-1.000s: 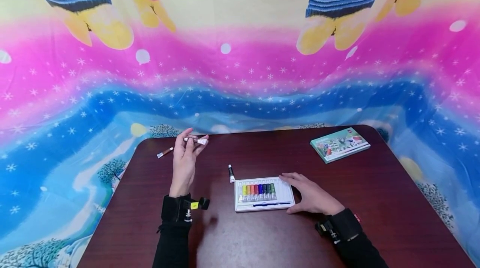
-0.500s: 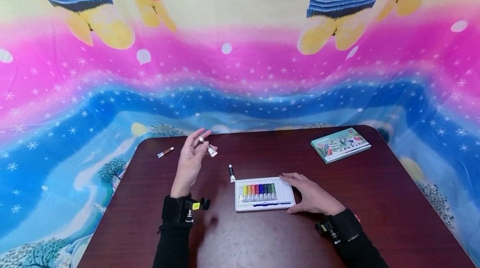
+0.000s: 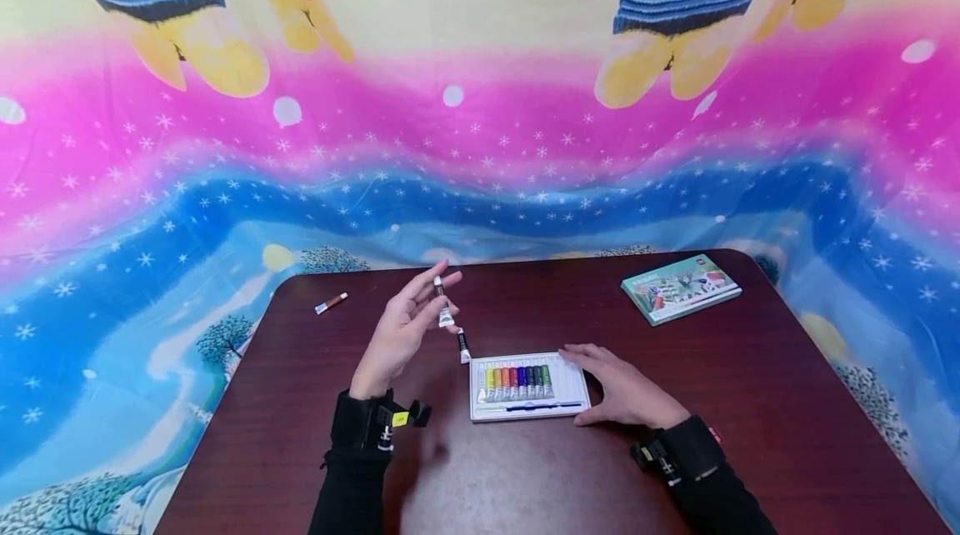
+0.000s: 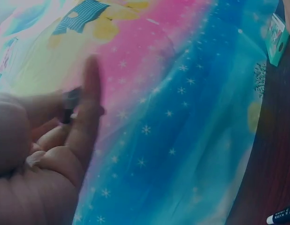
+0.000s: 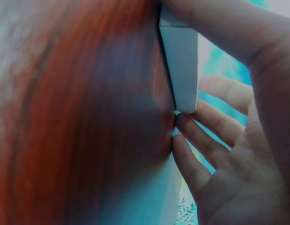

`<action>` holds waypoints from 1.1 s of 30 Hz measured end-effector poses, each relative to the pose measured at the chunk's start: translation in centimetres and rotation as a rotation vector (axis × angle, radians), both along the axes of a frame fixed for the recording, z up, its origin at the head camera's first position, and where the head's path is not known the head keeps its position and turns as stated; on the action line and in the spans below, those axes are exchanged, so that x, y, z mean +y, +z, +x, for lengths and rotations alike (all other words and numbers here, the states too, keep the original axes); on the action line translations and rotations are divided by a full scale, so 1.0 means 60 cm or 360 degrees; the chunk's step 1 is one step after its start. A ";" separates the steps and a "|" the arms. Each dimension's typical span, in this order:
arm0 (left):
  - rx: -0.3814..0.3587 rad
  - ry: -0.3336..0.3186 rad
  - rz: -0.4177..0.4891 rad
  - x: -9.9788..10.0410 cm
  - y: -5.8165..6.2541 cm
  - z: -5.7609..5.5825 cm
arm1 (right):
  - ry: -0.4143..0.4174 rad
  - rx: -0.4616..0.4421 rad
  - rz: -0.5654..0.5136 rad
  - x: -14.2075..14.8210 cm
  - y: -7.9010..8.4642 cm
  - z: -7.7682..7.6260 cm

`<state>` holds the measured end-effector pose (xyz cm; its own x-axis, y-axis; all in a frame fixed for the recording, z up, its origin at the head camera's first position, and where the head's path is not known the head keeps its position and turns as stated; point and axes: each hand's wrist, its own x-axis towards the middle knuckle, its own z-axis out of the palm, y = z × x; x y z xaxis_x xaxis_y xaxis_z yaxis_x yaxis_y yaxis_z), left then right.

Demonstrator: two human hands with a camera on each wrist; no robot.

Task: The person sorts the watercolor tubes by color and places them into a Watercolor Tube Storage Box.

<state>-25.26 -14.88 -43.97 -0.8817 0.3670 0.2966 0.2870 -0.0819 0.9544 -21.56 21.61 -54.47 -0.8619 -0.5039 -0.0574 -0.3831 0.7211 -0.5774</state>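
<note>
Between thumb and fingers, my left hand point(image 3: 397, 343) pinches a small dark paint tube point(image 3: 441, 302) above the table, its white cap pointing up and away. In the left wrist view the fingers mostly hide this tube point(image 4: 70, 104). A white paint tray point(image 3: 573, 377) lies on the table, holding a row of coloured tubes and a blue-handled paintbrush point(image 3: 542, 408). My right hand point(image 3: 633, 392) holds the tray's right end, thumb at the near corner and fingers at the far one. In the right wrist view the hand point(image 5: 234, 164) spans the tray's white side point(image 5: 182, 68).
A black paint tube point(image 3: 463, 345) lies against the tray's far left corner, just beneath the held tube. Farther left lies a brown paint tube point(image 3: 332, 303). A green illustrated box point(image 3: 680, 290) sits at the back right of the dark wooden table point(image 3: 525, 485).
My left hand has moved right, towards the black tube and tray, and the pinched tube has swung from nearly level to cap-up. The right hand and tray have stayed put.
</note>
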 end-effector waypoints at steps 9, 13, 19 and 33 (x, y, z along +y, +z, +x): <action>-0.0042 -0.0159 -0.0043 -0.002 -0.002 0.004 | 0.0000 0.0003 -0.0006 0.000 0.000 0.000; -0.0051 -0.0147 -0.0054 -0.004 -0.001 0.005 | -0.0003 0.0006 -0.0004 0.000 -0.002 0.000; -0.0061 -0.0130 -0.0098 -0.004 0.003 0.007 | -0.0006 0.0014 -0.0002 0.001 -0.005 -0.001; 0.0125 0.0331 -0.0823 -0.015 -0.064 -0.035 | 0.0006 0.0029 0.0007 0.001 -0.009 -0.001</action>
